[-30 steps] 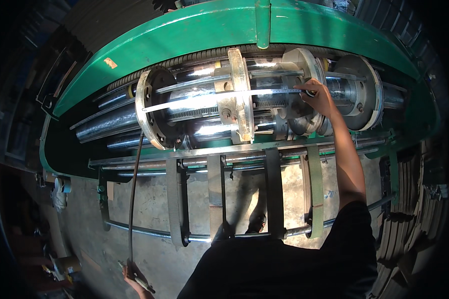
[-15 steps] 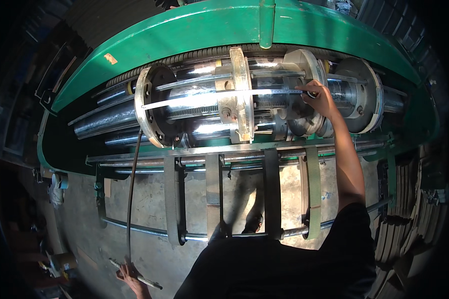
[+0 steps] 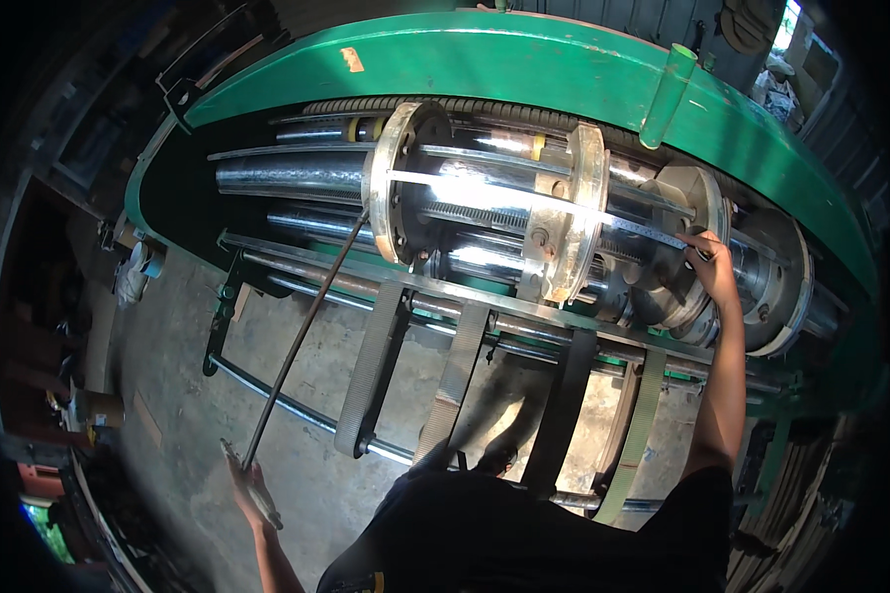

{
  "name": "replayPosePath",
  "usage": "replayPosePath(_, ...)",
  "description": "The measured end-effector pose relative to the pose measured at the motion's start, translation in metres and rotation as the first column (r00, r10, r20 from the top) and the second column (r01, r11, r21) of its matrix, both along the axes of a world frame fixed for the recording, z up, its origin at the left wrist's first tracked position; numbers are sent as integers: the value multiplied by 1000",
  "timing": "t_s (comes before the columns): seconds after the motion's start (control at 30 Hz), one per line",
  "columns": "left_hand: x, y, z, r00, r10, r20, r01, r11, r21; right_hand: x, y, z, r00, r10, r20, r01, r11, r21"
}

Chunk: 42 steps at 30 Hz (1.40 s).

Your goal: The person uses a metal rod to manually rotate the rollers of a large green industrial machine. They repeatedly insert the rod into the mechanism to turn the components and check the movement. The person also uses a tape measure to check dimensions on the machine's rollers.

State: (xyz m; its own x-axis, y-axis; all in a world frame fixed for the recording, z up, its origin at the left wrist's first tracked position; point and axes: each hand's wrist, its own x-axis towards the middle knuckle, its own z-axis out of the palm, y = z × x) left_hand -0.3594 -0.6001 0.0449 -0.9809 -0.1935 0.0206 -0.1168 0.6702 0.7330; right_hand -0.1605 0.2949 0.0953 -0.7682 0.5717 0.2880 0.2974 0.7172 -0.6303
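Note:
A long thin steel ruler (image 3: 628,227) lies slantwise across the ringed flanges of a shiny metal roller assembly. My right hand (image 3: 712,267) is closed on the ruler's right end, beside a round flange. Its other end reaches the left flange (image 3: 394,188). Low on the left, my left hand (image 3: 251,491) is closed around the crossbar of a long dark T-handle rod (image 3: 307,331). That rod slants up to the lower edge of the left flange, where its tip meets it; how it fits there is too small to tell.
A curved green machine frame (image 3: 524,49) arches behind the rollers, with an upright green tube (image 3: 668,97) on it. Several webbing belts (image 3: 371,371) hang between metal bars on the near side. Stacked brown sheets (image 3: 811,494) stand at lower right; a bucket (image 3: 148,259) stands at left.
The view has turned, so the machine now tilts down to the right. Both hands keep their holds, on the ruler and the T-handle rod; the rod's crossbar appears swung steeper.

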Motion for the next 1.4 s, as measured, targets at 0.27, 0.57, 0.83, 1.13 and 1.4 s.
replayPosePath(0.27,16,18,34,990,-113,-88,142,685,715,-3,13,0,993,36,112,-25,994,-105)
replayPosePath(0.57,-6,8,-2,966,254,46,-166,473,865,-5,17,8,994,38,107,-22,989,-148)
replayPosePath(0.83,-16,8,-3,972,177,157,-217,401,890,2,25,1,995,49,83,-42,996,-84)
replayPosePath(1.13,-19,28,13,961,198,195,-239,227,944,3,17,-3,999,26,44,-24,998,-54)
replayPosePath(1.4,-25,24,12,942,274,195,-238,132,962,4,0,2,996,-62,59,64,997,-35)
